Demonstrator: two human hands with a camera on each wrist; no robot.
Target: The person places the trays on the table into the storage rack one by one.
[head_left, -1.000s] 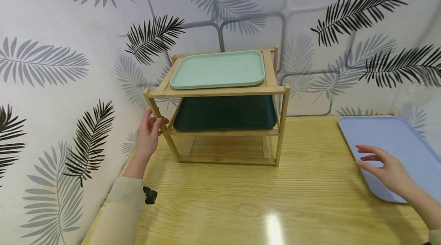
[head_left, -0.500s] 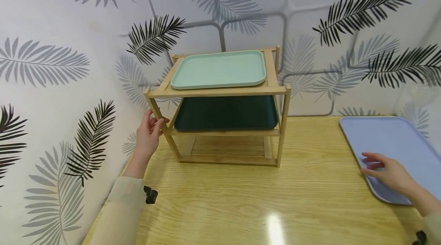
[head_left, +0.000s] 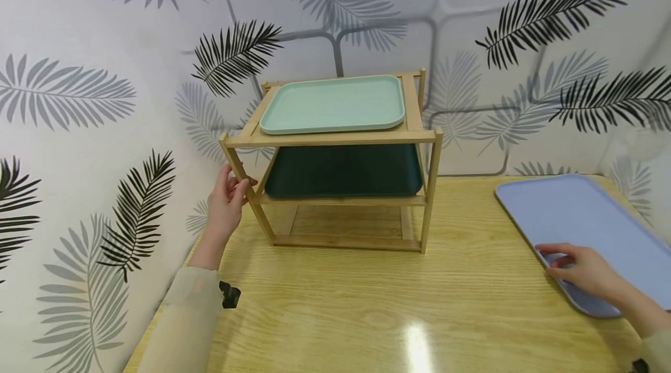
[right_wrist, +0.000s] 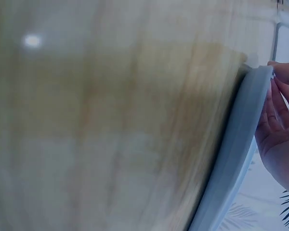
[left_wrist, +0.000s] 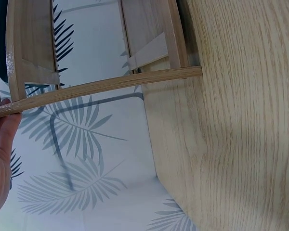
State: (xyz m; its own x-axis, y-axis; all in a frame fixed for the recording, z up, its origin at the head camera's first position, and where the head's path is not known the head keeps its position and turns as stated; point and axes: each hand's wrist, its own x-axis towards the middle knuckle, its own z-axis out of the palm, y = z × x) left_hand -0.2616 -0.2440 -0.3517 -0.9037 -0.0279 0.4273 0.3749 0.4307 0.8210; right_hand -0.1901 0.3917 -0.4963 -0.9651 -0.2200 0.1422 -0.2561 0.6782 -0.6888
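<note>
My left hand (head_left: 226,201) grips the front left post of a light wooden rack (head_left: 335,139), thumb in front and fingers behind. The post (left_wrist: 106,86) crosses the left wrist view with the fingers at its upper end. At the right of the table, my right hand (head_left: 582,268) holds the near-left rim of a periwinkle blue tray (head_left: 571,215). In the right wrist view the tray's side (right_wrist: 241,139) stands just off the wood, with the thumb at the rim and the fingers on the inner side.
A mint green tray (head_left: 335,104) lies on the rack's top level, a dark green tray (head_left: 343,172) on the middle one. The bottom level shows bare slats. The wooden table (head_left: 325,309) meets a leaf-patterned wall covering (head_left: 367,11) behind and at left.
My right hand has come down onto the blue tray's rim, and the tray has shifted left and turned slightly. The left hand and the rack stay put.
</note>
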